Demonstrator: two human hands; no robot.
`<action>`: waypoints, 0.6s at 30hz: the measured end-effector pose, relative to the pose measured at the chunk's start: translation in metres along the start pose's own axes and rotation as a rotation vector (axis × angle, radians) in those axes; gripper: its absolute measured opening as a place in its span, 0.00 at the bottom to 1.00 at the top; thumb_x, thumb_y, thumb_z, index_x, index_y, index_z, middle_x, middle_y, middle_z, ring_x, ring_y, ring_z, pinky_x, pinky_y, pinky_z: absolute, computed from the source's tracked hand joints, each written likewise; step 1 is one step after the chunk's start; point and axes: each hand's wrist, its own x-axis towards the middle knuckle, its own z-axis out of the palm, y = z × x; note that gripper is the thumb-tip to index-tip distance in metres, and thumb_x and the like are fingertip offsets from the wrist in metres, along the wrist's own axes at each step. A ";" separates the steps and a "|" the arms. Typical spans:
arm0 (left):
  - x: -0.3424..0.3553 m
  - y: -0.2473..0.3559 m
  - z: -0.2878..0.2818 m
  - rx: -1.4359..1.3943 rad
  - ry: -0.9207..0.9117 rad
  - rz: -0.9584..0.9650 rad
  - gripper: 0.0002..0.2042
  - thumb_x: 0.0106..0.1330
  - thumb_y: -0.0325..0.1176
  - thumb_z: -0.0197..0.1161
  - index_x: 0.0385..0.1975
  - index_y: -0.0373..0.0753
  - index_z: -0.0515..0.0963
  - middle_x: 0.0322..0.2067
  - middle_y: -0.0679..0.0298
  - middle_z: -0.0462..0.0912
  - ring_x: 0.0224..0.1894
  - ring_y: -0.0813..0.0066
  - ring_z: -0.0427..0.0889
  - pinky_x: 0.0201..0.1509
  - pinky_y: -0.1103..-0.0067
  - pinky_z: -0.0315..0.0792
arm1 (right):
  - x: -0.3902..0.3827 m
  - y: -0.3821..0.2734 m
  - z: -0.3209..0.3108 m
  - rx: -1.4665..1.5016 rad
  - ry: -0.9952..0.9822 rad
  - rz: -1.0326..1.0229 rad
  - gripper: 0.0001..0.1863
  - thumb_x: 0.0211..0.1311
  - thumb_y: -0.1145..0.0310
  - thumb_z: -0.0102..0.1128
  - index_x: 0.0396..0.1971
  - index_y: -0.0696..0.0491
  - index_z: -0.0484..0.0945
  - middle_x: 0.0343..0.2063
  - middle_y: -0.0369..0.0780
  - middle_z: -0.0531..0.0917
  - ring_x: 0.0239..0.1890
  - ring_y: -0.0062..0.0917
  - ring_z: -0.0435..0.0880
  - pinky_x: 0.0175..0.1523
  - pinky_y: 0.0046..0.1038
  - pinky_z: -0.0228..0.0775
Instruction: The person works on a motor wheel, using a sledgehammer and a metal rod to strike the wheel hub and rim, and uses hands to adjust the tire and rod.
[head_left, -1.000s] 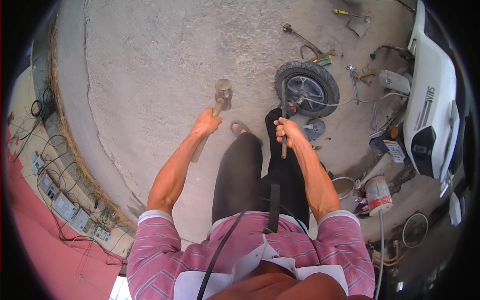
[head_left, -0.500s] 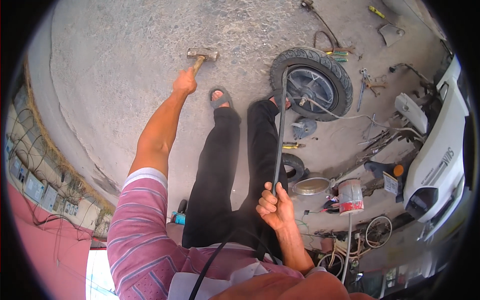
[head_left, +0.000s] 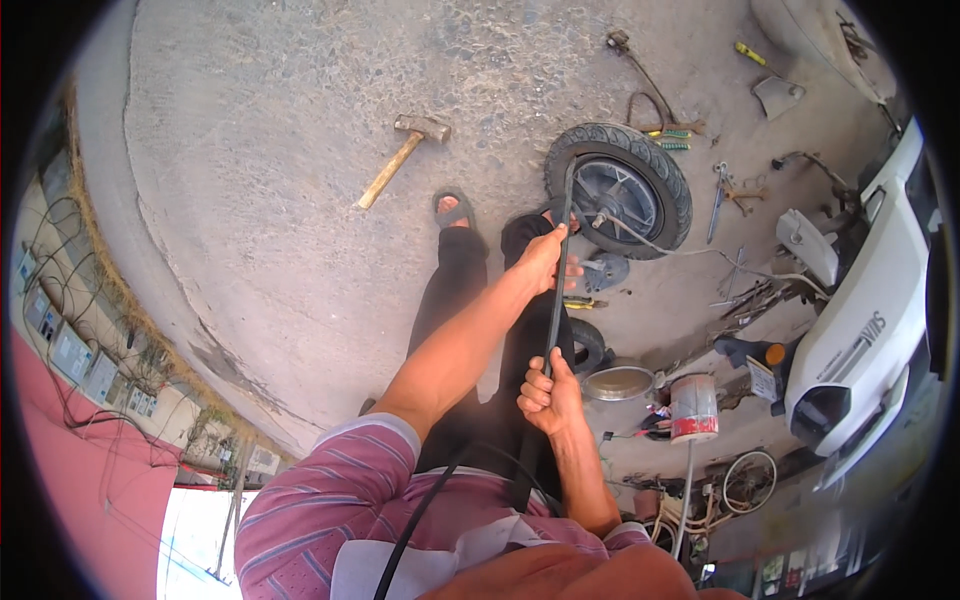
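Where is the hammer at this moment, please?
In the head view, the hammer lies on the concrete ground, upper left of centre, apart from both hands, left of the sandalled foot and the small wheel.

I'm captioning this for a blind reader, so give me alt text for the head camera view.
Seen from above, a standing person pulls a black rubber tube out of a small tyre on the concrete floor, left hand above right hand. A hammer lies loose to the left; a white scooter stands right.

Concrete floor [head_left: 280, 200]: hammer [head_left: 405, 158], wheel [head_left: 620, 190], tools [head_left: 725, 190].
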 end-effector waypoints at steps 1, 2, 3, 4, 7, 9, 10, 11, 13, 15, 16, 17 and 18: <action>0.010 0.005 0.002 -0.008 0.007 0.013 0.22 0.76 0.57 0.51 0.46 0.43 0.77 0.26 0.61 0.79 0.26 0.65 0.80 0.29 0.60 0.74 | -0.001 -0.004 -0.001 -0.012 -0.009 0.009 0.25 0.79 0.44 0.41 0.34 0.50 0.75 0.13 0.26 0.55 0.13 0.16 0.51 0.21 0.22 0.46; 0.029 0.012 0.000 -0.062 0.011 -0.032 0.21 0.76 0.58 0.51 0.43 0.44 0.76 0.25 0.62 0.78 0.24 0.67 0.78 0.27 0.63 0.72 | -0.002 -0.007 -0.002 -0.005 -0.029 0.038 0.25 0.79 0.44 0.41 0.33 0.49 0.75 0.13 0.26 0.55 0.13 0.16 0.51 0.21 0.22 0.46; 0.043 0.015 0.001 -0.116 0.018 -0.086 0.21 0.76 0.58 0.51 0.40 0.44 0.75 0.25 0.62 0.77 0.22 0.69 0.75 0.25 0.65 0.70 | -0.005 -0.009 -0.004 0.008 -0.042 0.071 0.25 0.79 0.43 0.41 0.33 0.49 0.74 0.13 0.26 0.56 0.13 0.16 0.51 0.21 0.22 0.46; 0.044 0.020 0.010 -0.085 0.118 -0.091 0.21 0.76 0.57 0.51 0.32 0.44 0.73 0.21 0.65 0.73 0.17 0.73 0.67 0.21 0.70 0.63 | -0.007 -0.010 -0.001 0.007 -0.048 0.075 0.25 0.79 0.43 0.41 0.33 0.49 0.74 0.13 0.26 0.56 0.13 0.16 0.51 0.21 0.22 0.46; 0.057 0.012 0.030 0.044 0.280 -0.022 0.25 0.75 0.58 0.53 0.24 0.41 0.73 0.17 0.67 0.68 0.12 0.74 0.59 0.16 0.72 0.55 | -0.009 -0.013 0.003 0.089 -0.047 0.115 0.27 0.78 0.41 0.40 0.30 0.47 0.72 0.13 0.27 0.57 0.12 0.16 0.51 0.21 0.22 0.45; 0.062 0.007 0.040 0.098 0.356 0.011 0.26 0.74 0.58 0.53 0.23 0.41 0.72 0.17 0.68 0.68 0.12 0.76 0.59 0.16 0.74 0.54 | -0.003 -0.019 -0.007 0.114 -0.099 0.170 0.27 0.77 0.39 0.42 0.29 0.47 0.73 0.14 0.27 0.59 0.13 0.16 0.53 0.22 0.22 0.47; 0.064 0.007 0.044 0.145 0.426 0.043 0.27 0.74 0.59 0.54 0.22 0.40 0.71 0.17 0.69 0.68 0.12 0.77 0.59 0.17 0.75 0.53 | 0.000 -0.022 -0.009 0.132 -0.146 0.223 0.27 0.75 0.37 0.44 0.28 0.46 0.73 0.14 0.27 0.61 0.13 0.16 0.55 0.22 0.22 0.49; 0.073 0.007 0.044 0.191 0.496 0.054 0.27 0.73 0.59 0.56 0.22 0.39 0.72 0.17 0.67 0.69 0.12 0.76 0.62 0.16 0.74 0.55 | 0.002 -0.024 -0.011 0.098 -0.102 0.243 0.29 0.75 0.35 0.43 0.28 0.45 0.72 0.14 0.27 0.61 0.14 0.16 0.55 0.23 0.22 0.48; 0.095 0.004 0.037 0.256 0.554 0.084 0.26 0.72 0.58 0.57 0.25 0.37 0.75 0.18 0.65 0.72 0.13 0.74 0.65 0.17 0.72 0.58 | 0.007 -0.027 0.000 0.032 -0.048 0.251 0.29 0.75 0.34 0.42 0.27 0.45 0.72 0.14 0.27 0.60 0.14 0.16 0.54 0.23 0.22 0.48; 0.115 0.000 0.027 0.322 0.608 0.110 0.26 0.72 0.57 0.58 0.28 0.36 0.78 0.20 0.64 0.75 0.14 0.71 0.69 0.17 0.70 0.62 | 0.009 -0.027 0.019 -0.060 0.083 0.241 0.30 0.75 0.34 0.39 0.27 0.45 0.70 0.14 0.28 0.56 0.14 0.17 0.51 0.22 0.23 0.44; 0.122 0.002 0.025 0.375 0.657 0.131 0.26 0.72 0.56 0.59 0.31 0.34 0.79 0.22 0.61 0.78 0.15 0.70 0.72 0.19 0.69 0.65 | 0.009 -0.027 0.028 -0.062 0.081 0.242 0.30 0.75 0.34 0.39 0.27 0.45 0.70 0.14 0.28 0.56 0.14 0.17 0.51 0.22 0.23 0.44; 0.129 0.006 0.023 0.426 0.707 0.153 0.26 0.72 0.56 0.59 0.34 0.32 0.81 0.24 0.59 0.80 0.16 0.68 0.74 0.21 0.68 0.68 | 0.011 -0.027 0.037 -0.124 0.121 0.227 0.30 0.76 0.34 0.38 0.27 0.45 0.70 0.14 0.28 0.56 0.14 0.17 0.51 0.22 0.23 0.44; 0.133 0.008 0.024 0.424 0.709 0.144 0.26 0.72 0.56 0.59 0.34 0.32 0.81 0.24 0.59 0.80 0.16 0.68 0.74 0.21 0.68 0.68 | 0.010 -0.028 0.043 -0.182 0.168 0.215 0.30 0.76 0.34 0.37 0.26 0.45 0.69 0.14 0.27 0.56 0.14 0.17 0.51 0.22 0.24 0.44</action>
